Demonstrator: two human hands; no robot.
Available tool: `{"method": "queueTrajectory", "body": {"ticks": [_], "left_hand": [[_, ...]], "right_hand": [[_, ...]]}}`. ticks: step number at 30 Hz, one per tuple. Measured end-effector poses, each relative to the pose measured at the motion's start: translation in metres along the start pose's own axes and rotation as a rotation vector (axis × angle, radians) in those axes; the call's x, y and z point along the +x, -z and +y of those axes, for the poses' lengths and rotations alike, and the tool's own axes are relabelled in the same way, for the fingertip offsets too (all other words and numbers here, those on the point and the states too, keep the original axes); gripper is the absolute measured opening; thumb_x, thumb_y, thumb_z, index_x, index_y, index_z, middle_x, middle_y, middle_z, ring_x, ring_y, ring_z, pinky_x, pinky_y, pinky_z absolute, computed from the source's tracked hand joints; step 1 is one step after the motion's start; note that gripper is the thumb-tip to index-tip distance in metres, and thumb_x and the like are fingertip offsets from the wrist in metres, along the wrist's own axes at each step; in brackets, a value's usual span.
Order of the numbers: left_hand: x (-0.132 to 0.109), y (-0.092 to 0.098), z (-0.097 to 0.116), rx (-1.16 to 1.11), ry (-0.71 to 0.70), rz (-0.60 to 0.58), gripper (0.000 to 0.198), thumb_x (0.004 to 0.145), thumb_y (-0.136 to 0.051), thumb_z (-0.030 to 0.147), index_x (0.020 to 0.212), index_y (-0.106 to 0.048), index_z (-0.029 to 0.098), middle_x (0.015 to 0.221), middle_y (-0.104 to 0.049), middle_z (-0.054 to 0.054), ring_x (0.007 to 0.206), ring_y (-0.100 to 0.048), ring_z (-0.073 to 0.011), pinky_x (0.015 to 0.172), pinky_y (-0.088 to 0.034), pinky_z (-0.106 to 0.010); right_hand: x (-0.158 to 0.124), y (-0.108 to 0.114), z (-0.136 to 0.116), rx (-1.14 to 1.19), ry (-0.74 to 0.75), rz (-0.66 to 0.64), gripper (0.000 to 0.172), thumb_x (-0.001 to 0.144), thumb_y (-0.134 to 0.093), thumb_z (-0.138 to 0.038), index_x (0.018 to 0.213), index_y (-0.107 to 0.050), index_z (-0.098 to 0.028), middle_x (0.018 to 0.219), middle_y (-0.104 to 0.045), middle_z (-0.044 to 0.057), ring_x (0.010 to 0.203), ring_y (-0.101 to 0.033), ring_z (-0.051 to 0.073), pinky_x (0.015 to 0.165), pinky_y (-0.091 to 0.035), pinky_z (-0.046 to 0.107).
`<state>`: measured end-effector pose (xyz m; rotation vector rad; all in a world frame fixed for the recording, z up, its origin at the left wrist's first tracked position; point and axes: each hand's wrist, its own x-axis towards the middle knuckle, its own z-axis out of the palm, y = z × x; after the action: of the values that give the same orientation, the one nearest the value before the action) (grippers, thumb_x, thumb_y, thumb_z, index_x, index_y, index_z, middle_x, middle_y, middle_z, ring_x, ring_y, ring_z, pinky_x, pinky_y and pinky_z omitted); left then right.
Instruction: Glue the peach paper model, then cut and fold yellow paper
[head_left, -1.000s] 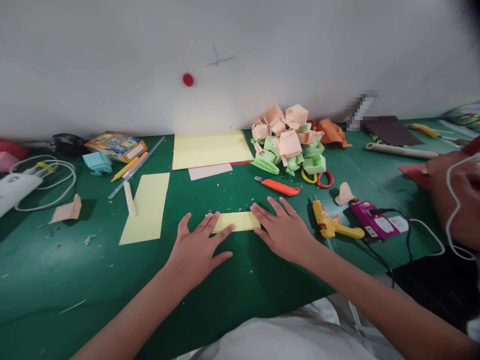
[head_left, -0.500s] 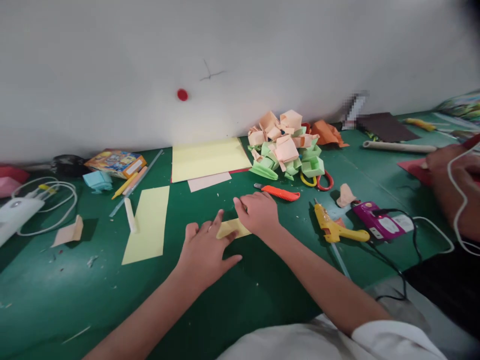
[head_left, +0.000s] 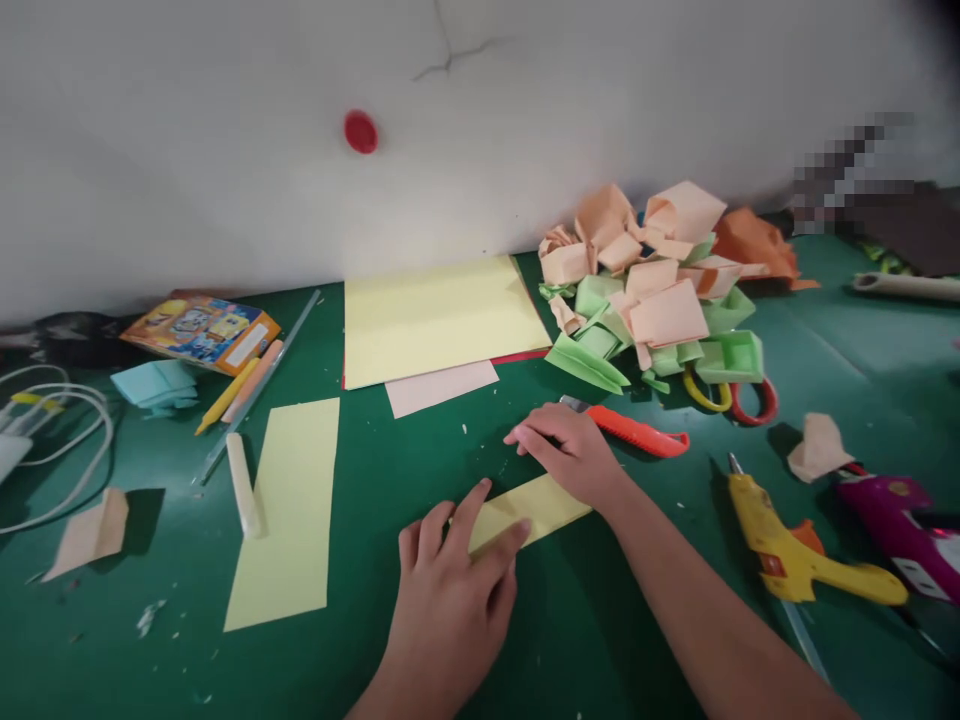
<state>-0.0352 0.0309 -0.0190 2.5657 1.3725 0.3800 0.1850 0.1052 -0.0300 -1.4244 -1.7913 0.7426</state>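
A folded pale yellow paper strip (head_left: 536, 508) lies on the green table between my hands. My left hand (head_left: 454, 590) rests at its left end, fingers spread, with the thumb across the paper. Over the right end sits my right hand (head_left: 574, 455), its palm edge on the strip. Its thumb and fingers come together beyond the strip's far edge, with nothing visible in them. Just behind that hand lies an orange utility knife (head_left: 637, 430). A flat yellow paper piece (head_left: 289, 520) is to the left, a white stick (head_left: 242, 485) overlapping its edge.
Yellow sheets (head_left: 442, 320) lie by the wall, beside a pile of folded peach and green paper (head_left: 660, 300). Scissors (head_left: 754, 402), a yellow glue gun (head_left: 795, 550) and a purple power strip (head_left: 892, 520) are right. Markers (head_left: 229, 395) and a colourful box (head_left: 202, 330) are left.
The view has moved closer. My right hand has shifted right relative to my left hand, and more of the strip shows between them. My left thumb now lies across the strip.
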Motion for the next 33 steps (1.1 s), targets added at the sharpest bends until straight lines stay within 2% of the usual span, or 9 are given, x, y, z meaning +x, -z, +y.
{"method": "queueTrajectory", "body": {"ticks": [12, 24, 30, 33], "left_hand": [[-0.005, 0.003, 0.002, -0.019, -0.018, -0.01, 0.035, 0.099, -0.052, 0.031, 0.126, -0.07, 0.045, 0.15, -0.056, -0.003, 0.122, -0.053, -0.0367, 0.088, -0.046, -0.057], [-0.003, -0.001, -0.001, -0.03, -0.037, 0.079, 0.032, 0.097, -0.054, 0.023, 0.115, -0.076, 0.038, 0.138, -0.066, -0.003, 0.12, -0.055, -0.0333, 0.091, -0.044, -0.055], [0.002, -0.002, -0.005, -0.027, 0.028, 0.106, 0.032, 0.097, -0.057, 0.026, 0.124, -0.07, 0.033, 0.135, -0.068, -0.004, 0.121, -0.057, -0.0307, 0.092, -0.044, -0.051], [0.004, 0.002, -0.014, -0.006, 0.018, 0.106, 0.035, 0.096, -0.058, 0.028, 0.129, -0.067, 0.031, 0.132, -0.069, -0.006, 0.12, -0.059, -0.0302, 0.091, -0.045, -0.048]], "right_hand": [[-0.002, 0.0, 0.0, -0.009, 0.013, 0.012, 0.032, 0.101, -0.05, -0.034, 0.085, -0.076, -0.022, 0.076, -0.074, 0.001, 0.075, -0.062, 0.018, 0.076, -0.046, 0.034], [0.001, -0.001, 0.005, 0.0, 0.043, 0.018, 0.028, 0.097, -0.054, -0.031, 0.083, -0.076, -0.021, 0.072, -0.073, 0.001, 0.077, -0.063, 0.019, 0.072, -0.045, 0.03], [-0.001, 0.0, 0.007, 0.035, 0.046, 0.016, 0.029, 0.097, -0.053, -0.032, 0.086, -0.077, -0.019, 0.074, -0.073, 0.002, 0.074, -0.063, 0.017, 0.067, -0.044, 0.027], [-0.001, 0.0, 0.006, 0.043, 0.052, 0.008, 0.029, 0.096, -0.052, -0.031, 0.086, -0.076, -0.019, 0.075, -0.073, 0.002, 0.073, -0.064, 0.016, 0.065, -0.044, 0.027]]}}
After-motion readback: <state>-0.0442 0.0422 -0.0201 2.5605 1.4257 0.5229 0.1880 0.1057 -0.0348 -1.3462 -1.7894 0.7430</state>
